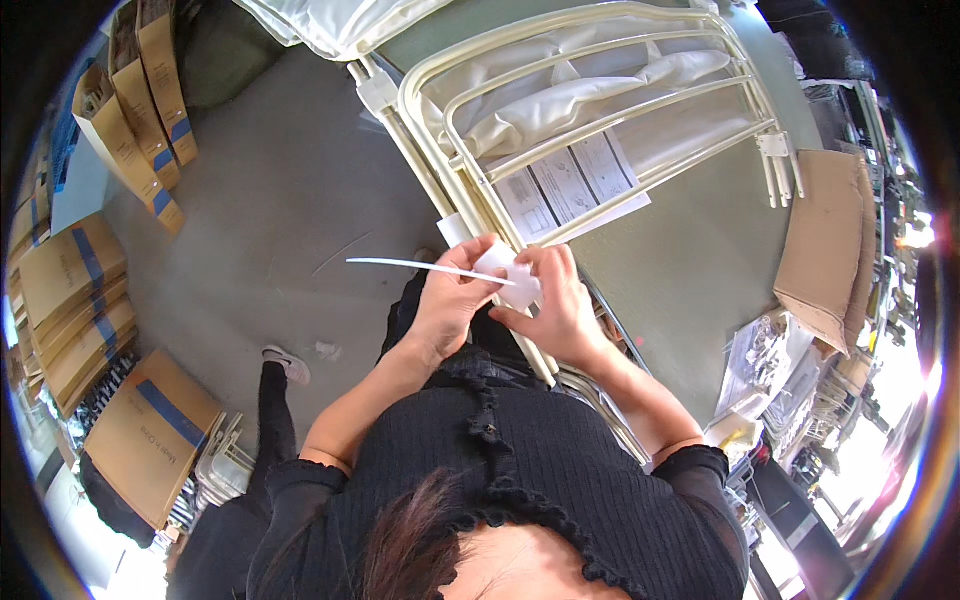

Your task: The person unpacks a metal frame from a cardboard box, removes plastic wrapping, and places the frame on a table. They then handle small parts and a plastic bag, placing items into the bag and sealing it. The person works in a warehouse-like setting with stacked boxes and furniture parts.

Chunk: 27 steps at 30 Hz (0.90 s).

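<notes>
White strip (395, 263), narrow and slightly bowed, stood out from the left hand (445, 300), its free end reaching leftward past the cream tubular frame (425, 185) and over the grey floor (270, 220). Left thumb and forefinger were pinching it toward its right end, where it crossed a small white sheet (522, 290); the other left fingers were bent. The right hand (560, 305) was just beside, its curled fingers and thumb at the right edge of the white sheet, though I could not tell how firmly they pressed. Little room separated the hands, both of which were over the tubes just below the frame's lower left corner. Along the frame's lower edge, a printed paper (570, 185) showed beneath the rails, and white sheeting (600, 95) bunched nearer the upper edge. Leftward, a broad stretch of floor ran from the frame's left side to stacked cartons (75, 270), with a shoe (287, 365) well apart from the left hand. Rightward, more floor spread from the frame's lower edge to a cardboard box (825, 240), near the frame's right end.
</notes>
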Each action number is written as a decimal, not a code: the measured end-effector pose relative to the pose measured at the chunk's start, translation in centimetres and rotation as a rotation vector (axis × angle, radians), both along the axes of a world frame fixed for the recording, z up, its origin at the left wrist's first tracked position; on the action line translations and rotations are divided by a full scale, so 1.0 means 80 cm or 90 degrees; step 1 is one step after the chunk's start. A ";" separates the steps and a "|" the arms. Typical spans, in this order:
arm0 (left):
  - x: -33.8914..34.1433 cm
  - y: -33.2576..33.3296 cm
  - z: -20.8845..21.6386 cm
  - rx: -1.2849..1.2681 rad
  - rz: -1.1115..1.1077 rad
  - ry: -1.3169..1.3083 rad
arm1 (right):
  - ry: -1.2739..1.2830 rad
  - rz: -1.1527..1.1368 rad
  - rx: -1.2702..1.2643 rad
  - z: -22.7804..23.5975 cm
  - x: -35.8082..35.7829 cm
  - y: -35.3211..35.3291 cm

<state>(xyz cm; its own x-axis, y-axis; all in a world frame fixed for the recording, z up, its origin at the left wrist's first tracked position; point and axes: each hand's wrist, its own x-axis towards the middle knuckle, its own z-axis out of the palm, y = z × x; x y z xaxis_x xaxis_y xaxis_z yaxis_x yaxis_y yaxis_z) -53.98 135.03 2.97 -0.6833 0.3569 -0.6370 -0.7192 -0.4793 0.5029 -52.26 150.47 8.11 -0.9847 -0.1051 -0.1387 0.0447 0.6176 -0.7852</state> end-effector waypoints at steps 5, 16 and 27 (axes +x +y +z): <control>-0.030 -0.011 0.001 -0.040 -0.133 0.173 | -0.603 -0.094 -0.388 -0.009 -0.050 0.032; -0.046 0.002 -0.055 -0.731 -0.164 0.423 | -0.218 0.078 0.276 -0.044 -0.089 0.019; -0.042 -0.005 -0.052 -0.555 -0.134 0.365 | -0.194 0.042 -0.008 -0.019 -0.077 0.055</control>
